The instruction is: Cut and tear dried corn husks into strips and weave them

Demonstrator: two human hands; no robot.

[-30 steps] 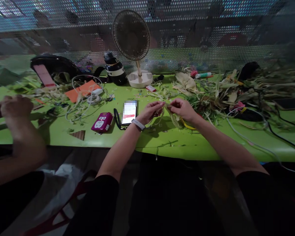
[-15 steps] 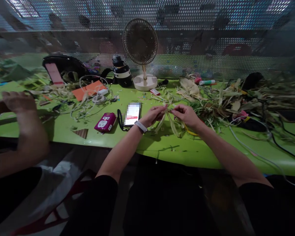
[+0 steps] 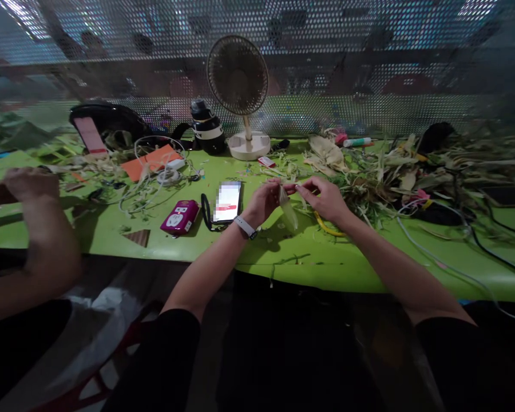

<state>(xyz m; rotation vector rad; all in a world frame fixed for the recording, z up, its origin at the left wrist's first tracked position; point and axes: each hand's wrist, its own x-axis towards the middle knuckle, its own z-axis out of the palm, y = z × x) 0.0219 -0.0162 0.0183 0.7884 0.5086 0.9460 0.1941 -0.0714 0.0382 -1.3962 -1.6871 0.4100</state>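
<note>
- Left hand (image 3: pixel 264 201): fingers clamped on a pale leaf strip (image 3: pixel 289 217), which hangs below them above the worktop (image 3: pixel 317 276).
- Right hand (image 3: pixel 324 199): fingertips drawn in close to those of the left; whether they grip anything cannot be told.
- Left wrist: light-banded watch (image 3: pixel 245 228). Beneath the right wrist: a yellow curved item (image 3: pixel 327 228), partly covered.
- Left of the left hand: lit smartphone (image 3: pixel 227 201), black strap (image 3: pixel 206 212) beside it, then a magenta case (image 3: pixel 180 218).
- Right of the right hand: heaped plant scraps (image 3: pixel 371 189).
- Beyond the hands: desk fan (image 3: pixel 237 75), upright; black bottle (image 3: pixel 208 136) beside its base.
- Far left: another person's hand (image 3: pixel 32 184).
</note>
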